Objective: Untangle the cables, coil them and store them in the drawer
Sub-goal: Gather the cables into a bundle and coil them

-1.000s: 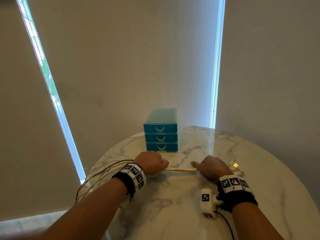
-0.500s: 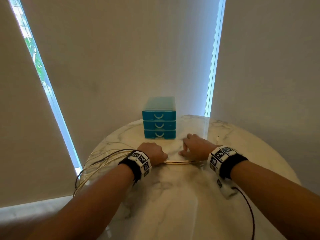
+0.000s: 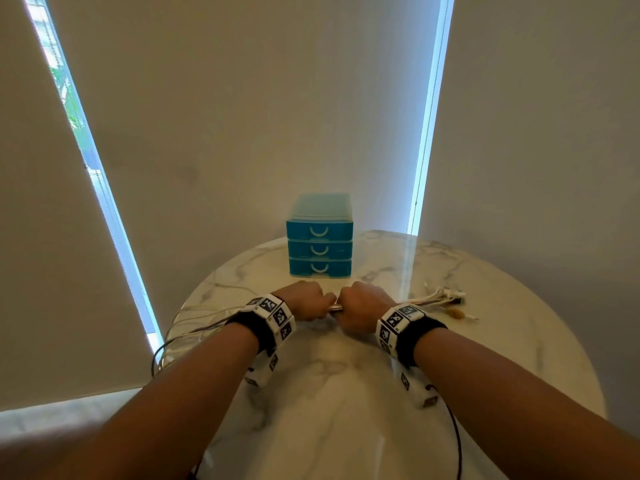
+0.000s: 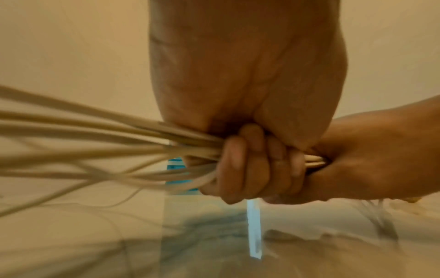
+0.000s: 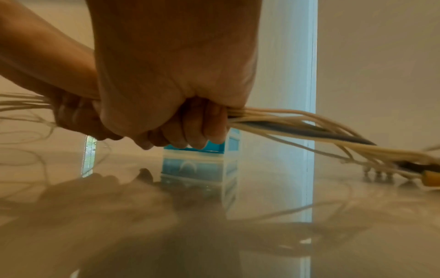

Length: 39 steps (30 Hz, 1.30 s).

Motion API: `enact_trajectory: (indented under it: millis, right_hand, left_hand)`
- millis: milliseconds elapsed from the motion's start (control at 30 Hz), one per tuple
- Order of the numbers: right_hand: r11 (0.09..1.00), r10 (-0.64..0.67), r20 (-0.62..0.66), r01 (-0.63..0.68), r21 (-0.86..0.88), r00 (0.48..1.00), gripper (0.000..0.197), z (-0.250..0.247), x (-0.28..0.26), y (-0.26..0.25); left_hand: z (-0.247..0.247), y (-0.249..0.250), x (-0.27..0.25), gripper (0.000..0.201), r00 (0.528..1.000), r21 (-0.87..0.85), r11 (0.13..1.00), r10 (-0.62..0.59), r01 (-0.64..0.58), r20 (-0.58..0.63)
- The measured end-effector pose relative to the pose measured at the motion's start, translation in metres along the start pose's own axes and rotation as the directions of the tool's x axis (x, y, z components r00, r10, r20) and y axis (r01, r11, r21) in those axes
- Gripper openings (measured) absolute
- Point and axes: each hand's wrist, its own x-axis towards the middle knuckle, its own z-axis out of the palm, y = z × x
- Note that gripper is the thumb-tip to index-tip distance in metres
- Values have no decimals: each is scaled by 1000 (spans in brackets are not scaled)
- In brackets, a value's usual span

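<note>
A bundle of thin pale cables [image 3: 199, 315] lies across the round marble table [image 3: 502, 358]. My left hand [image 3: 306, 299] grips the bundle in a fist, fingers curled round the strands [image 4: 107, 148]. Right beside it, almost touching, my right hand [image 3: 360, 306] holds the same bundle in a fist [image 5: 176, 120]. The cable ends with small connectors [image 3: 446, 299] fan out to the right of my right wrist, one darker cable [image 5: 309, 131] among them. Loose loops hang off the table's left edge. The blue three-drawer unit [image 3: 320, 237] stands behind my hands, all drawers closed.
Behind the table hang pale roller blinds, with bright window strips [image 3: 426, 133] at the left and the right. The table edge curves close on the left, where the cables spill over. Black cords run from my wrist cameras along the near table.
My right hand moved left along the bundle until it sits next to my left fist, and now grips it in a full fist. The connector ends now show to its right.
</note>
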Motion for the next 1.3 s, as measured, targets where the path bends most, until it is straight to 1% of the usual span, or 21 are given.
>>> enact_trajectory:
  millis: [33, 100, 133, 200, 300, 367, 467, 567, 667, 733, 800, 867, 933, 967, 1033, 1067, 1133, 1200, 1233, 1300]
  right_hand:
    - [999, 4, -16, -4, -31, 1000, 36, -2, -1, 7]
    - [998, 33, -5, -33, -55, 999, 40, -6, -5, 26]
    - [997, 42, -1, -42, -68, 999, 41, -7, -7, 36]
    - [992, 58, 14, -56, -112, 998, 43, -8, -10, 48]
    - [987, 61, 60, -51, -151, 996, 37, -8, -12, 47]
    - [986, 67, 87, -53, -157, 994, 36, -7, -12, 44]
    - [985, 68, 76, -55, -163, 995, 38, -6, -12, 46]
    - [990, 101, 88, -91, -109, 991, 32, -10, -8, 47]
    - [993, 121, 77, -120, -11, 990, 25, -14, 0, 48]
    - [994, 111, 59, -112, 5, 992, 26, -16, 2, 47]
    - [995, 98, 49, -98, -3, 994, 31, -17, 3, 46]
    - [996, 93, 40, -92, -21, 995, 33, -20, 5, 41]
    - [995, 87, 20, -86, -41, 996, 32, -25, 6, 38]
    - [995, 90, 13, -89, -52, 996, 31, -27, 6, 38]
    - [991, 110, 4, -109, -77, 994, 28, -30, 3, 44]
    - [989, 124, 1, -124, -86, 992, 27, -30, 2, 48]
    - [985, 148, -5, -148, -88, 989, 29, -27, 0, 51]
    - [985, 159, -2, -159, -70, 987, 25, -24, -1, 49]
    - [986, 159, 1, -159, -57, 987, 23, -22, -1, 48]
    - [987, 158, 17, -158, -27, 987, 20, -19, 0, 46]
  left_hand:
    - [-1, -11, -1, 61, 999, -21, 999, -42, 42, 3]
    - [-3, -38, -2, 72, 991, -8, 991, -131, 131, 12]
    - [-5, -50, -5, 74, 987, -3, 987, -161, 161, 7]
    - [-9, -62, -10, 70, 986, -12, 987, -163, 163, -28]
    - [-8, -55, -13, 56, 988, 21, 993, -115, 118, -103]
    - [-6, -50, -12, 49, 987, 54, 991, -115, 122, -115]
    - [-8, -51, -12, 45, 987, 50, 992, -113, 119, -115]
    - [-10, -51, -15, 44, 993, 35, 996, -74, 78, -90]
    - [-13, -52, -20, 55, 996, 92, 993, -70, 76, -61]
    - [-16, -51, -22, 61, 998, 109, 993, -42, 47, -47]
    - [-22, -39, -21, 64, 995, 22, 999, 45, -43, -87]
    - [-25, -15, -23, 65, 978, -61, 981, 175, -183, -116]
    - [-21, 9, -25, 60, 959, -30, 959, 281, -282, -47]
    - [-18, 16, -24, 57, 955, 18, 955, 298, -298, 4]
    - [-10, 16, -20, 51, 967, 78, 966, 239, -246, 92]
    - [-7, 13, -19, 48, 969, 59, 972, 218, -226, 113]
    - [-4, 9, -20, 51, 968, -17, 974, 225, -224, 113]
    - [-4, 11, -24, 57, 964, -33, 969, 249, -247, 98]
    - [-4, 11, -26, 57, 960, -12, 965, 263, -263, 93]
    - [-4, 8, -25, 55, 959, 89, 956, 275, -280, 68]
